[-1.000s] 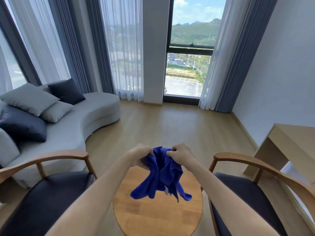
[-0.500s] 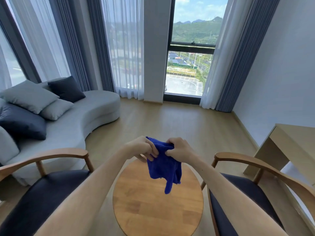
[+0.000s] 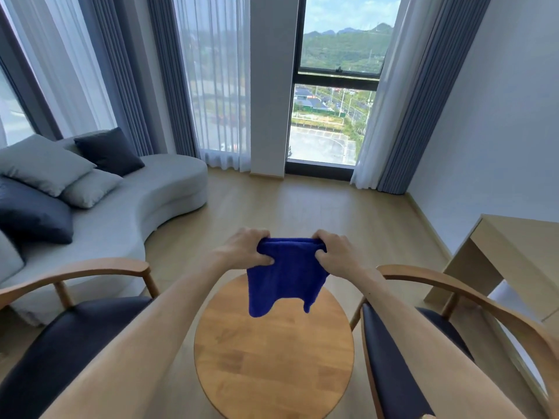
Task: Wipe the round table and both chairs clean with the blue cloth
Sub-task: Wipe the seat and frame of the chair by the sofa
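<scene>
With left hand (image 3: 246,252) and right hand (image 3: 337,255) pinching the folded blue terry cloth (image 3: 286,275), lower flat onto the round wooden table (image 3: 272,358).

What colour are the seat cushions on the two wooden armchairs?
Dark navy, almost black, on the left wooden armchair and the right wooden armchair; shown in the head view.

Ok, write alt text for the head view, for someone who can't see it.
Two hands, left and right, grip a blue cloth by its top edge above a round wooden table. A dark-seated wooden chair stands on each side, left and right.
</scene>
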Tool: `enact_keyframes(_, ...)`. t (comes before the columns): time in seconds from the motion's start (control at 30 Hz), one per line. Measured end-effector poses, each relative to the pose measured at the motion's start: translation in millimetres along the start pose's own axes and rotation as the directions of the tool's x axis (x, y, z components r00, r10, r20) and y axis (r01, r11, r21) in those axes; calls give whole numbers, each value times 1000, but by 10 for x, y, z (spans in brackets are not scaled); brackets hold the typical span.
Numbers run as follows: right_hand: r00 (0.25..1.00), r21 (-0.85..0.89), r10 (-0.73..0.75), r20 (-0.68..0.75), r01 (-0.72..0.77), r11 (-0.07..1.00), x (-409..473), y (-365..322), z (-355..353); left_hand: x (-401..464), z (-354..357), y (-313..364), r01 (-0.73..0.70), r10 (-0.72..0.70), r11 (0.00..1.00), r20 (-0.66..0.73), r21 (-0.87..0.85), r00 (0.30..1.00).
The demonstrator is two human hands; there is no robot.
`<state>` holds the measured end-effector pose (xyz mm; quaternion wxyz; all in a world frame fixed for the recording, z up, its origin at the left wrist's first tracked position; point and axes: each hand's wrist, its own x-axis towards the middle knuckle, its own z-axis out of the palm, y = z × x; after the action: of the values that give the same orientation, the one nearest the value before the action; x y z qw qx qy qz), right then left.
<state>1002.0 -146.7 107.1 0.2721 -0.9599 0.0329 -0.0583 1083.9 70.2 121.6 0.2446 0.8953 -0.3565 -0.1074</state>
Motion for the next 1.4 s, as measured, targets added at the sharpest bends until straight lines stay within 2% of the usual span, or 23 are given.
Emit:
enact_keyframes(0.27,997,-25,-15,70,16,1000,-164,231,189,-39,258,-91,62,-61,998,77,-6,995)
enact_keyframes(0.67,949,27,105,299,-119,993,-638,846,1171,-345,1486,-527,280,-267,960,248,-18,931)
enact_keyframes(0.93,843,36,213,495,-265,964,-586,1172,1898,-294,2160,-1077,376,-339,927,399,-14,852)
enact_keyframes(1.2,690,-97,335,642,-360,928,-5,1517,2546,195,2611,-1766,410,-338,912,554,-5,761)
enact_keyframes(1.3,652,-113,383,655,-416,902,261,1682,2779,456,2773,-2029,430,-351,903,583,2,733)
enact_keyframes(1.4,665,-97,427,613,-473,876,520,1894,3033,766,2960,-2296,472,-388,881,552,-12,738)
